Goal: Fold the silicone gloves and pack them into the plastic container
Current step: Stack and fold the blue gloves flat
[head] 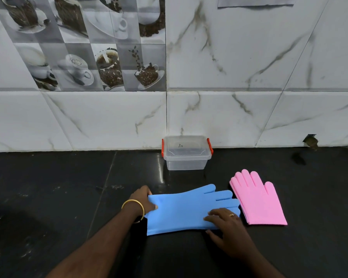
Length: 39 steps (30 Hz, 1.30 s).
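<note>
A blue silicone glove (186, 209) lies flat on the black counter, cuff to the left and fingers pointing right. My left hand (143, 199) pinches the cuff edge, thumb on top. My right hand (227, 227) presses flat on the glove near its fingers. Pink silicone gloves (257, 199) lie stacked flat just to the right, fingers pointing away from me. A clear plastic container (186, 153) with red clips and its lid on stands against the wall, behind the blue glove.
The black stone counter (58, 187) stretches out to the left and right. A tiled wall (109, 117) rises directly behind the container. A small hole in the wall (310, 140) sits at the far right.
</note>
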Motion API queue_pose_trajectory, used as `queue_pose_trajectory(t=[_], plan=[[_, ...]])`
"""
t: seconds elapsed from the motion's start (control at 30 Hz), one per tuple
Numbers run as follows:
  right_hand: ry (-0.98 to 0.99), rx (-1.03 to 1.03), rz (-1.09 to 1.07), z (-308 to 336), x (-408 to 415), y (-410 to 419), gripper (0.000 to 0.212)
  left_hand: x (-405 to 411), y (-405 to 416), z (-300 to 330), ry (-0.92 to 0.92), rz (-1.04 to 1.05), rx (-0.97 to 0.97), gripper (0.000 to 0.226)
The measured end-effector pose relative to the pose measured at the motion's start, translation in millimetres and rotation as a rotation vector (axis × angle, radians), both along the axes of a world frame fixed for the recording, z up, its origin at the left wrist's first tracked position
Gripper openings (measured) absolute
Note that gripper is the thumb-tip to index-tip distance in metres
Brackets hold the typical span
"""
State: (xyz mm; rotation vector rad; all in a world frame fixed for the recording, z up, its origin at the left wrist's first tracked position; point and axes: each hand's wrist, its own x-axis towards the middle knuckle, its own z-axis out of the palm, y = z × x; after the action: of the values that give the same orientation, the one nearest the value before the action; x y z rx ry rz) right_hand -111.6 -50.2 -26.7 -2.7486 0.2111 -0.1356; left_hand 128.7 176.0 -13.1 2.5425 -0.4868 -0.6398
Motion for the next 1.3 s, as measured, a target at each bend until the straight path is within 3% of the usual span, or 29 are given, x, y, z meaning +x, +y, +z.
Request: queue_pose_trajectory(t=[0.2,0.33,0.4,0.47,0.63,0.77,0.83,0.97,1.03,1.3], plan=[[0.099,-0.135,-0.03,-6,-1,14,0.049,0,0,9,0.195,0.045,-0.095,0.053],[0.093,-0.203,-0.08,-10,1,21,0.044,-12,6,11,0.546,0.302,-0.345,0.066],[0.09,-0.219,-0.113,-9,2,26,0.044,-17,14,8,0.612,0.361,-0.45,0.074],[0.046,-0.202,-0.158,-10,0,32,0.045,-22,20,3,0.597,0.346,-0.543,0.074],[-0.04,-0.212,-0.241,-15,-3,40,0.045,-38,22,-12,0.501,0.279,-0.619,0.032],[-0.1,-0.183,-0.291,-15,0,53,0.041,-40,28,-10,0.387,0.143,-0.539,0.059],[-0.162,-0.012,-0.349,-11,6,62,0.045,-39,31,-11,0.315,0.071,-0.503,0.073],[-0.288,0.701,-0.412,16,50,93,0.067,-35,37,-6,0.253,-0.014,-0.468,0.094],[-0.353,0.912,-0.461,27,81,108,0.064,-33,42,0,0.224,-0.041,-0.44,0.102],[-0.237,1.139,-0.523,15,151,150,0.06,-13,75,19,0.152,-0.099,-0.361,0.11]])
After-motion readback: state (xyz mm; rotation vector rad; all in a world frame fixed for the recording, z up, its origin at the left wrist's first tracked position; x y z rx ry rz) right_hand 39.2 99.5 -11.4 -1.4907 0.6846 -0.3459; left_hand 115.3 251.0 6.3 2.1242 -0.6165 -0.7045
